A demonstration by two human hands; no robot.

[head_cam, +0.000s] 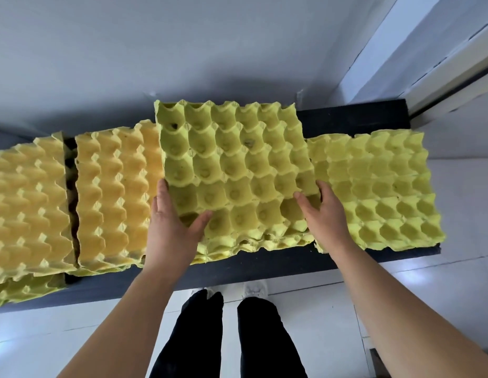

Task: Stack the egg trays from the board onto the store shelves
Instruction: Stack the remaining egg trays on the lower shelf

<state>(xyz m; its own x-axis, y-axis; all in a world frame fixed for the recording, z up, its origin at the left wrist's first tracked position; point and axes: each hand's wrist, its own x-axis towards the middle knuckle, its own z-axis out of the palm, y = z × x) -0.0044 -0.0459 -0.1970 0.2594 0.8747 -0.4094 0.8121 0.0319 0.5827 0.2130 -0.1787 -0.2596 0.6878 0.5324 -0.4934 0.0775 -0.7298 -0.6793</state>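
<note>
A yellow-green egg tray [232, 162] is held above a stack of like trays [237, 248] in the middle of a dark board [264, 268]. My left hand [172, 233] grips its left front edge, thumb lying in a cup. My right hand [323, 214] grips its right front edge, thumb on top. More tray stacks sit on the board: a yellow-green one [379, 192] at the right, an orange-yellow one [112, 192] left of centre, and another [27, 203] at the far left.
A pale grey wall [183, 50] rises behind the board. A white window or door frame [442, 64] runs at the upper right. White floor tiles [401, 296] lie below, with my dark trouser legs [229, 336] and white shoes in front of the board.
</note>
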